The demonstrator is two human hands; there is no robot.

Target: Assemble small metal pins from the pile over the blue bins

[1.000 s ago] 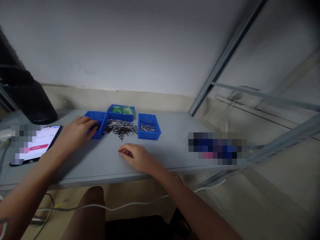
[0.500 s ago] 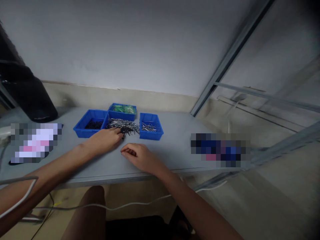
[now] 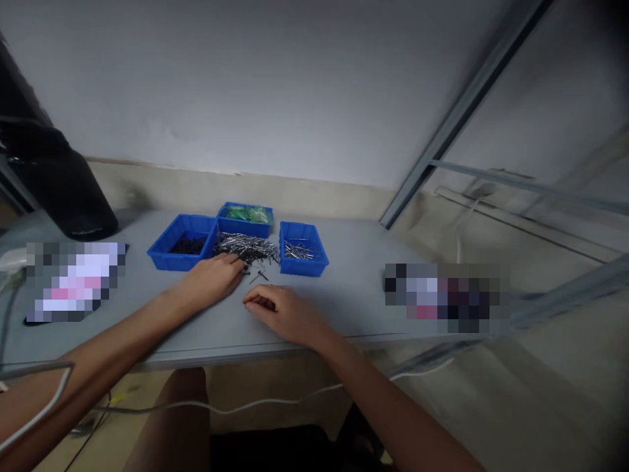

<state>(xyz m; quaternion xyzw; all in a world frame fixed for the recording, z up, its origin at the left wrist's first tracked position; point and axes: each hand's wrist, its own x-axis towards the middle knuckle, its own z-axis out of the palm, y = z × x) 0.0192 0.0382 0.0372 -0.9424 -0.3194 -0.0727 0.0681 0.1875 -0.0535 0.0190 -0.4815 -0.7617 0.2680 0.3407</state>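
My left hand [image 3: 216,276] rests at the near left edge of a loose pile of silvery and dark nails or screws [image 3: 248,244]. Its fingers bend down over the pile; their tips are hidden. My right hand [image 3: 285,309] is closed, held low over the tabletop just in front of the pile, with thumb and fingers curled together. Whatever it may hold is hidden. A few dark screws or nails [image 3: 260,274] lie apart between the hands. Left of the pile, a blue bin [image 3: 162,259] contains dark pieces; a blue bin [image 3: 307,269] on the right contains silvery ones.
Behind the pile stands a smaller blue bin [image 3: 246,227] with green packets. A large black bottle [image 3: 73,190] and a blurred-out flat object [image 3: 78,282] are at left. Another blurred object [image 3: 437,298] lies at right, near a metal frame bar [image 3: 462,118]. Cables hang below the table edge.
Several dark pieces now lie spread out between my hands, off the pile's near edge. Both hands stay almost in place. The whole view has shifted slightly.
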